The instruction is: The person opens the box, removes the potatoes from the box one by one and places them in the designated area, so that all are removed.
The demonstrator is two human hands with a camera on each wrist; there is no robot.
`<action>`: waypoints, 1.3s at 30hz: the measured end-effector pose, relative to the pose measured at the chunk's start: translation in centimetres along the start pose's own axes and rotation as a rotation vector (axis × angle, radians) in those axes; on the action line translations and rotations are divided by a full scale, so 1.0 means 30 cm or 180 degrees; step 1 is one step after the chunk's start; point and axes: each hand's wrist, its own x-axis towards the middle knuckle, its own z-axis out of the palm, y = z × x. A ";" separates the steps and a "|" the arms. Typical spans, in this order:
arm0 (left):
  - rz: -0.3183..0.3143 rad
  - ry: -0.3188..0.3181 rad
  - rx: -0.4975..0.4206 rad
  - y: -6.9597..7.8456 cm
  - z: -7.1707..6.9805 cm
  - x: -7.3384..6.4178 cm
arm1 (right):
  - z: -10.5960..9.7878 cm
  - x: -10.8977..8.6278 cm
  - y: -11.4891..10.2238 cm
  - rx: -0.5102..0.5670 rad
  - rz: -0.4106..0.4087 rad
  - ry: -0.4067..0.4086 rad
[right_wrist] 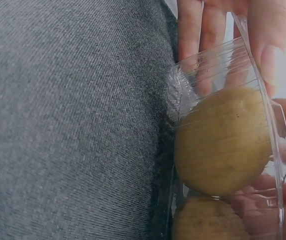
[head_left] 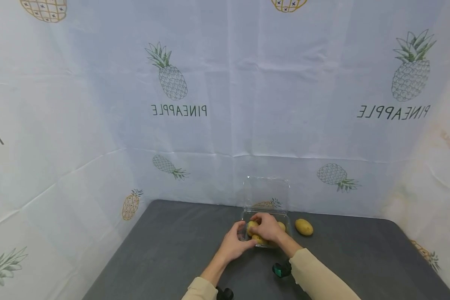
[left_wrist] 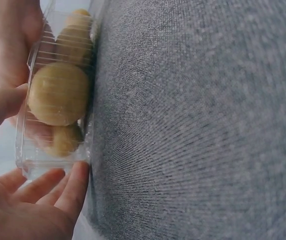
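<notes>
A clear plastic clamshell container (head_left: 283, 213) stands on the grey table with its lid (head_left: 266, 189) raised at the back. Several yellow potatoes (head_left: 259, 239) lie inside; a large potato (right_wrist: 225, 142) shows through the front wall in the right wrist view. My left hand (head_left: 234, 243) grips the container's left front corner, thumb at the front rim and fingers along the side wall. Reaching in from above, my right hand (head_left: 268, 228) curls its fingers over a potato (head_left: 252, 227) at the left inside. The hand partly hides the other potatoes.
One more potato (head_left: 303, 227) lies on the table (head_left: 345, 258) just right of the container. A white pineapple-print cloth (head_left: 225, 125) hangs close behind the table's back edge and along both sides.
</notes>
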 end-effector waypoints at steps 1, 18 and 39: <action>0.0005 0.0007 0.0009 0.001 0.002 0.000 | -0.003 -0.002 0.002 -0.0010 -0.0032 0.0046; 0.0007 0.0061 -0.0018 0.002 0.000 0.026 | -0.124 -0.080 -0.043 0.0281 -0.0284 0.0268; -0.0005 0.0088 0.0059 0.003 0.006 0.007 | -0.271 -0.257 -0.022 0.0429 -0.0384 0.0360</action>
